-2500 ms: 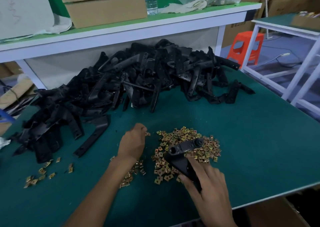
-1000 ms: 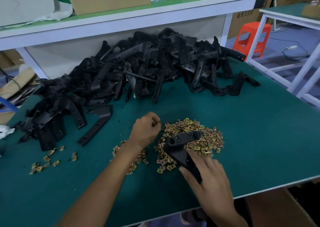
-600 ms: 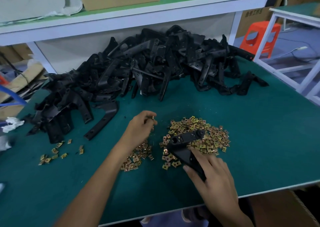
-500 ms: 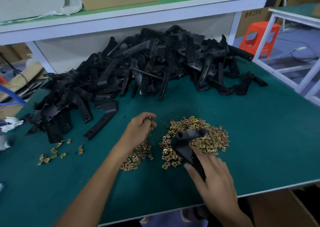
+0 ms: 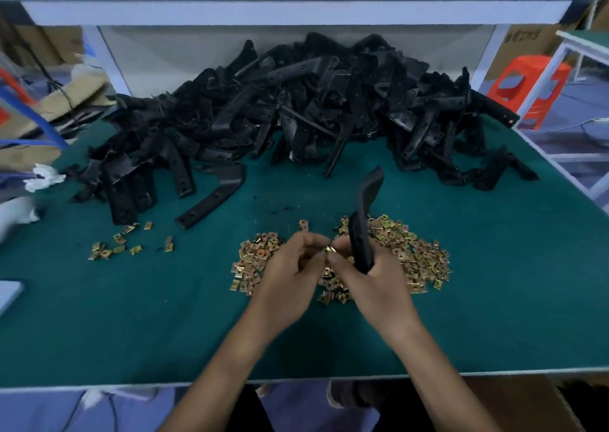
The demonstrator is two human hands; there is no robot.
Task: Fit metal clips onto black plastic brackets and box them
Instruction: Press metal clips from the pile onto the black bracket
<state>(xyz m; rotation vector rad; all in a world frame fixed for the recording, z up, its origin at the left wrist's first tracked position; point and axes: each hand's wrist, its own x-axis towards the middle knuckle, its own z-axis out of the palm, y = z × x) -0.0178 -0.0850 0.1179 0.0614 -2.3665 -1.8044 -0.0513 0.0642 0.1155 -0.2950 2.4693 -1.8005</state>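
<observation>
The clip (image 5: 330,249) is pinched in the fingertip grip of the left hand (image 5: 290,268), just at 9 o'clock of the bracket (image 5: 362,234). The right hand (image 5: 374,280) has its grip clamped round the bracket's near end, above the pile of clips (image 5: 418,260) on the table (image 5: 494,299). The bracket's long axis runs from 6 toward 1 o'clock, free end away from the person. The left hand is nearer the clip, so fitting likely needs a short push toward 3 o'clock; whether the right thumb touches the clip I cannot tell.
</observation>
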